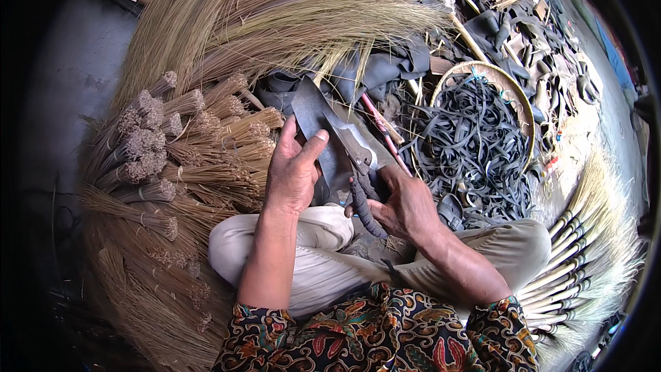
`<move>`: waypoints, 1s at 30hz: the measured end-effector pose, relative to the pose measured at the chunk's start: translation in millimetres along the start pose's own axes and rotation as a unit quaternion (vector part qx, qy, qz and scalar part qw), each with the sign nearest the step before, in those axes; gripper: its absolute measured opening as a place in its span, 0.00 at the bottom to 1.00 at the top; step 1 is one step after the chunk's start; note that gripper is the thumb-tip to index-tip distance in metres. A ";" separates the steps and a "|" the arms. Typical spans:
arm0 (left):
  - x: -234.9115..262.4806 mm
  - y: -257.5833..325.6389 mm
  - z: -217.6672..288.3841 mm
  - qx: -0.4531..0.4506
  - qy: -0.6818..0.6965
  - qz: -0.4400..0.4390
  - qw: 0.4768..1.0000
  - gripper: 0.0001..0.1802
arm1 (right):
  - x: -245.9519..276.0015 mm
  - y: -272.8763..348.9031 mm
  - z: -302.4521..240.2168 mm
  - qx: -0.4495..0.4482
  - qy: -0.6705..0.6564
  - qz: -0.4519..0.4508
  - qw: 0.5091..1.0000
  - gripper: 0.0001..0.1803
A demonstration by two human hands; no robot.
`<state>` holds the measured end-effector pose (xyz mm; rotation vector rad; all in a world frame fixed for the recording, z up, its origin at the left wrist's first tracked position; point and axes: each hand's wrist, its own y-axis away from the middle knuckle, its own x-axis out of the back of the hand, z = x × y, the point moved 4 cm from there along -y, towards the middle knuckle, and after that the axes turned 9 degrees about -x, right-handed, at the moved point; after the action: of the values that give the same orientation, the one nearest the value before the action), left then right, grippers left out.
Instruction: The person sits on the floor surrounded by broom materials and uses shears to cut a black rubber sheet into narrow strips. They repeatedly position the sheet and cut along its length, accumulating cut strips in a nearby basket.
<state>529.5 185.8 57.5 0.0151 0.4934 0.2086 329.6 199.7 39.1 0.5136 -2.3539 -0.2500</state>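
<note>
A dark grey piece of sheet rubber (311,111) is pinched in my left hand (289,172), its thumb lying across the front. My right hand (410,207) is wrapped round the dark, bound handles of large metal shears (360,208). Their blades point up and away, against the right edge of the rubber. How far the blades are apart I cannot tell. Both hands are above my crossed legs in light trousers (323,262).
Tied straw bundles (200,145) lie at the left, with long grass stalks (296,21) beyond. On the right stands a woven basket (520,93) heaped with black rubber strips (475,145). Finished brushy bundles (578,262) fan out near my right knee. Rubber scraps (509,34) cover the far right.
</note>
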 end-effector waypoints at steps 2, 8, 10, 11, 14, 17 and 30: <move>4.3 0.9 1.5 0.009 -0.023 0.013 1.000 0.29 | -3.5 -0.4 -3.1 0.022 0.015 0.007 1.000 0.37; 1.1 6.3 -9.3 0.008 -0.042 -0.026 0.999 0.29 | -1.2 -3.4 -10.3 0.077 0.052 0.067 0.993 0.41; -0.4 7.8 -11.9 0.006 -0.049 -0.028 0.998 0.29 | -1.4 -5.5 -8.0 0.061 0.056 0.057 0.995 0.41; -1.0 8.0 -12.3 0.007 -0.052 -0.028 0.998 0.29 | -1.5 -6.2 -6.9 0.057 0.056 0.054 0.995 0.41; -0.9 5.4 -8.6 0.000 -0.067 -0.037 0.997 0.30 | -4.1 -6.9 -2.4 0.032 0.026 0.036 0.998 0.40; 2.2 4.7 -3.8 0.014 -0.017 -0.018 1.000 0.30 | -9.3 -4.1 -1.1 0.021 0.007 0.013 1.000 0.38; 13.1 9.4 -13.6 0.005 -0.083 0.010 0.997 0.37 | -14.5 -5.3 -8.1 0.003 0.026 -0.004 1.000 0.36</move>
<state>532.5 197.2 39.9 0.0477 0.3293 0.2232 346.4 200.8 34.7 0.5266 -2.3038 -0.2301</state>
